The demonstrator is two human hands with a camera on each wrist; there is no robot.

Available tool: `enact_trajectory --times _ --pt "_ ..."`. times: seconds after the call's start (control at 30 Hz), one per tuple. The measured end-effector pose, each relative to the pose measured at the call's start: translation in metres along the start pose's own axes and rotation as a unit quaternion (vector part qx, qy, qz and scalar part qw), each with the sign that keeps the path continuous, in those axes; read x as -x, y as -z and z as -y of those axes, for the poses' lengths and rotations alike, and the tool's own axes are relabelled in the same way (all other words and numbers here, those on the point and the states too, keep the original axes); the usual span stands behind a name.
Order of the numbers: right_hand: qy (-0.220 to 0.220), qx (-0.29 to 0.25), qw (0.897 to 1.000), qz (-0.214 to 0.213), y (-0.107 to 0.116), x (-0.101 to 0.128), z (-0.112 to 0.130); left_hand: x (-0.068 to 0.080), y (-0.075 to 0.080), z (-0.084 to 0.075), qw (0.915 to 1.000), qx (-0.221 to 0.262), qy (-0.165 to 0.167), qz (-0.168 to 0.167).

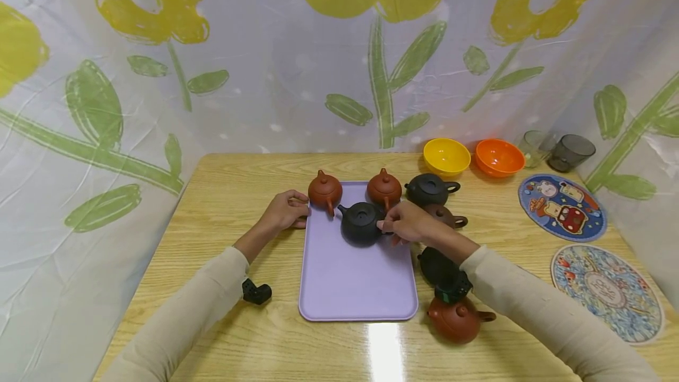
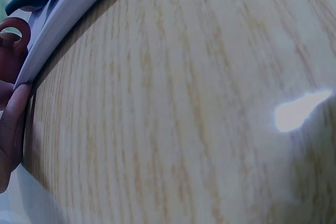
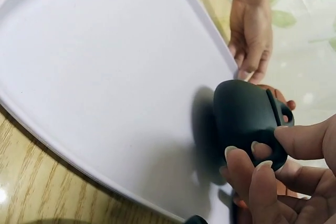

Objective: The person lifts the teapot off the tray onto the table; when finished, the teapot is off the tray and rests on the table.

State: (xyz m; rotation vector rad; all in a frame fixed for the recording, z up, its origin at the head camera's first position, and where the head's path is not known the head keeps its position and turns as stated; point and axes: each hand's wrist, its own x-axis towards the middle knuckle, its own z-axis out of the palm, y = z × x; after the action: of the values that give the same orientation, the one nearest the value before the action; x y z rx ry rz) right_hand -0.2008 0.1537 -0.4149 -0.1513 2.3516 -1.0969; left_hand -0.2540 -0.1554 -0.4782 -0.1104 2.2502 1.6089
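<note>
A lilac tray (image 1: 355, 287) lies on the wooden table. My right hand (image 1: 407, 221) pinches the loop handle of a black teapot (image 1: 361, 226) over the tray's far half. In the right wrist view the black teapot (image 3: 244, 116) casts a shadow on the tray and seems raised just off it. At the far left rim, my left hand (image 1: 286, 211) grips the tray between thumb and fingers; the left wrist view shows a finger (image 2: 16, 111) against the rim's outer side. Two red-brown teapots (image 1: 325, 190) (image 1: 384, 187) stand at the tray's far corners.
Right of the tray stand a black teapot (image 1: 427, 190), a brown one (image 1: 441, 214), another black one (image 1: 435, 265) and a red-brown one (image 1: 457, 322). Behind are a yellow bowl (image 1: 447, 157), an orange bowl (image 1: 498, 158) and two glasses (image 1: 570, 153). Two round mats (image 1: 563, 208) (image 1: 607, 293) lie far right.
</note>
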Motion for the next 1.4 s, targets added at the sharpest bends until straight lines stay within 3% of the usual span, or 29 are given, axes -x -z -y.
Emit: enact_trajectory --times 0.67,1.0,1.4 --pt "0.041 -0.017 0.999 0.009 0.030 0.029 -0.001 0.002 0.001 0.000 1.0000 -0.005 -0.003 -0.002" --pt "0.058 -0.004 0.998 0.005 0.050 0.044 -0.008 -0.001 0.001 -0.001 0.9998 -0.003 0.003 0.018" --pt "0.050 -0.025 0.998 0.001 0.072 0.060 -0.023 0.003 0.001 0.000 0.9999 0.002 -0.010 0.003"
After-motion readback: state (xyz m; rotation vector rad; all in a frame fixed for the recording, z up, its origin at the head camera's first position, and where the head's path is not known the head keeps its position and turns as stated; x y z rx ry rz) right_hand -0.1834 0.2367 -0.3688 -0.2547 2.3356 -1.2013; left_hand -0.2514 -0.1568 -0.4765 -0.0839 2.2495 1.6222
